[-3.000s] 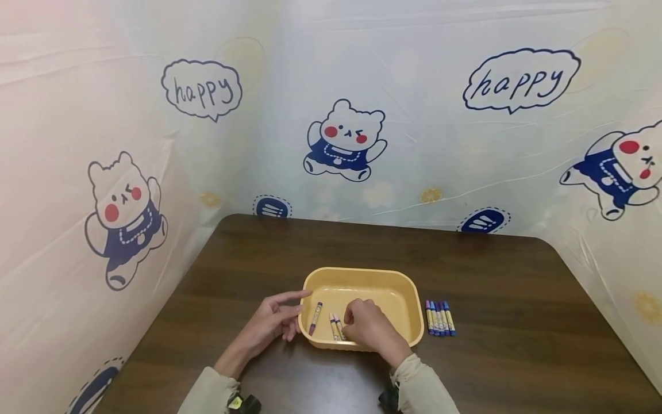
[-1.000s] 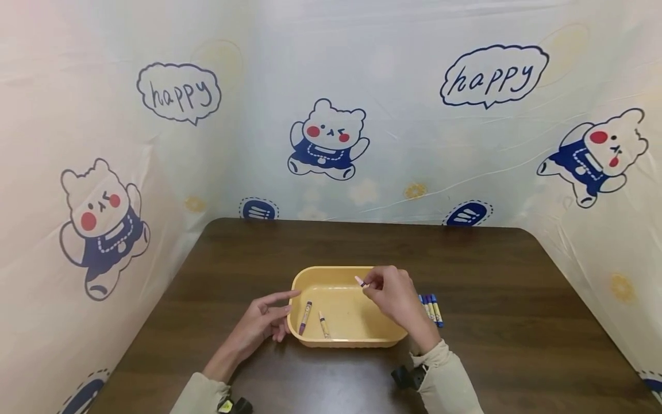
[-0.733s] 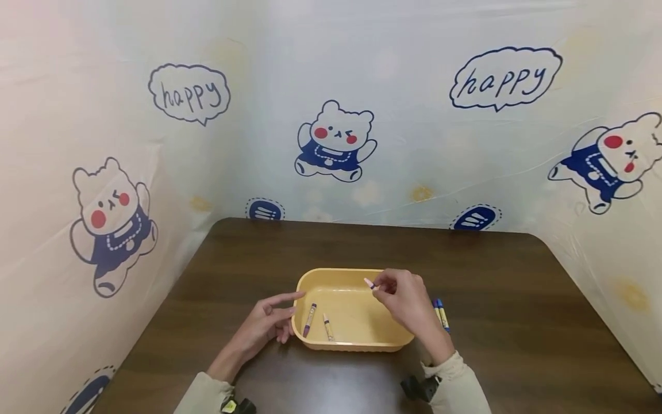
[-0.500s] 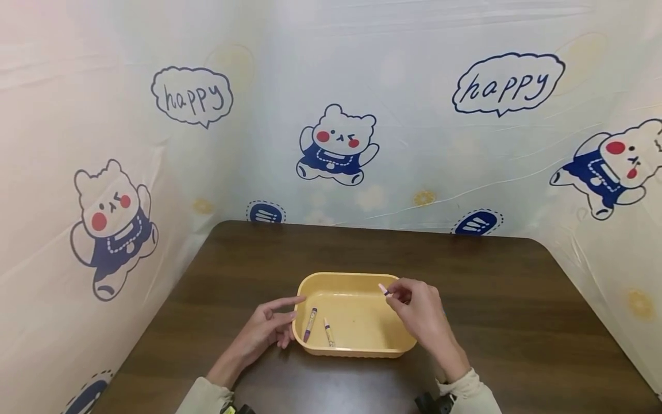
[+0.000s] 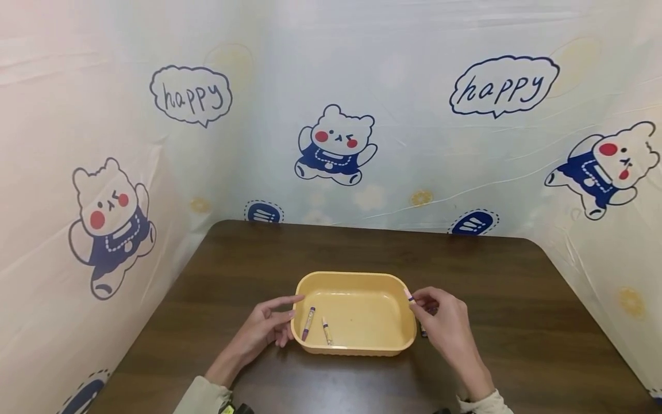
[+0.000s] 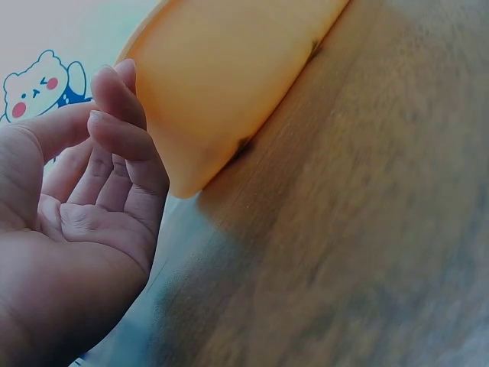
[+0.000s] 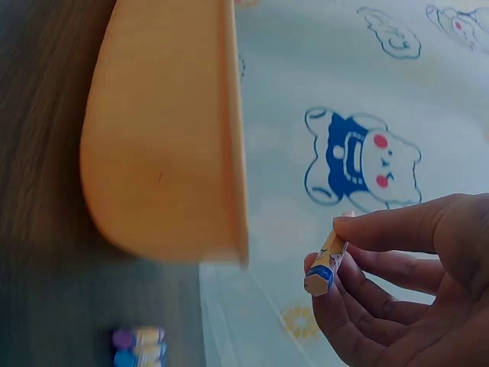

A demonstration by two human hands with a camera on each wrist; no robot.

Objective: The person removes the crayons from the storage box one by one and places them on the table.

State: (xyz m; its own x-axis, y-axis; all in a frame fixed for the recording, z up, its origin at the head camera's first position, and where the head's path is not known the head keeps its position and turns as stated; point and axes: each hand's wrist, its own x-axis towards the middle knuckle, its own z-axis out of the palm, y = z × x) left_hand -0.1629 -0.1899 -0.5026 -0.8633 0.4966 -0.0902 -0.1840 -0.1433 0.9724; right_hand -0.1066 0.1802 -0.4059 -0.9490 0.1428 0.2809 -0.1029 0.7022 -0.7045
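The yellow plastic basin (image 5: 357, 276) stands on the brown table. My left hand (image 5: 261, 329) is at its left end, fingertips touching the rim, fingers loosely extended; the left wrist view shows the same hand (image 6: 92, 199) against the basin wall (image 6: 229, 69). My right hand (image 5: 449, 325) pinches a pale pink-tipped crayon (image 5: 409, 295) between thumb and fingers, at the basin's right rim. Its blue-banded flat end (image 7: 317, 281) shows in the right wrist view. Inside the basin lie a purple crayon (image 5: 308, 324) and a pale-tipped crayon (image 5: 327, 331).
Crayons (image 7: 141, 344) lie on the table right of the basin; in the head view my right hand hides most of them, leaving one crayon end (image 5: 423, 331). A printed curtain (image 5: 414, 144) with bear drawings surrounds the table (image 5: 269, 247).
My right hand has taken a crayon out of the basin's pair of pale-tipped ones and carried it right, past the right rim. My left hand stays at the left rim.
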